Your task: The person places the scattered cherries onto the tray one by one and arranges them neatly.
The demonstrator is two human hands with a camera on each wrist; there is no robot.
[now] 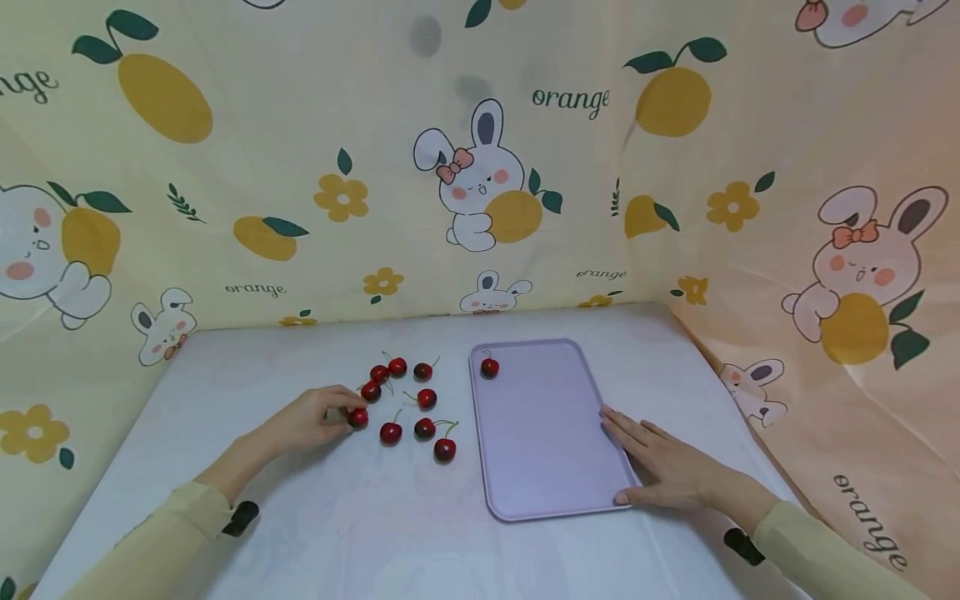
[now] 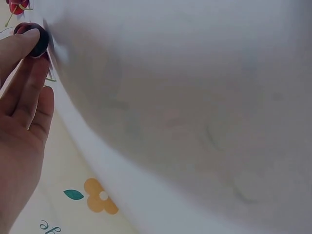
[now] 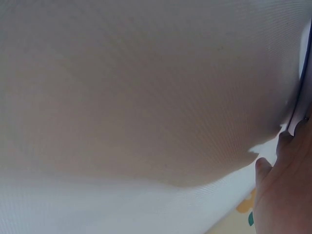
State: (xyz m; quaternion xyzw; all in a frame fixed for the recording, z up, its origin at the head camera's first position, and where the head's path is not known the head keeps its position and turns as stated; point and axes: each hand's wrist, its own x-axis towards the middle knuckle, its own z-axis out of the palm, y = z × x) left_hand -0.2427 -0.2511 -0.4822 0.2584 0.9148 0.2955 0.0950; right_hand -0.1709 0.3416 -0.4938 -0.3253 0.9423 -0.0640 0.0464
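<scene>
My left hand pinches a dark red cherry between thumb and fingers, low at the left side of a loose group of cherries. The left wrist view shows the thumb on that cherry. Several more red cherries with green stems, such as one cherry, lie on the white cloth between this hand and a lilac tray. A single cherry sits in the tray's far left corner. On the tray's right rim rests my right hand, its fingers extended.
White cloth covers the table. Behind it and at the right hangs a cream curtain printed with rabbits and oranges. A black band is on the left wrist, another black band on the right.
</scene>
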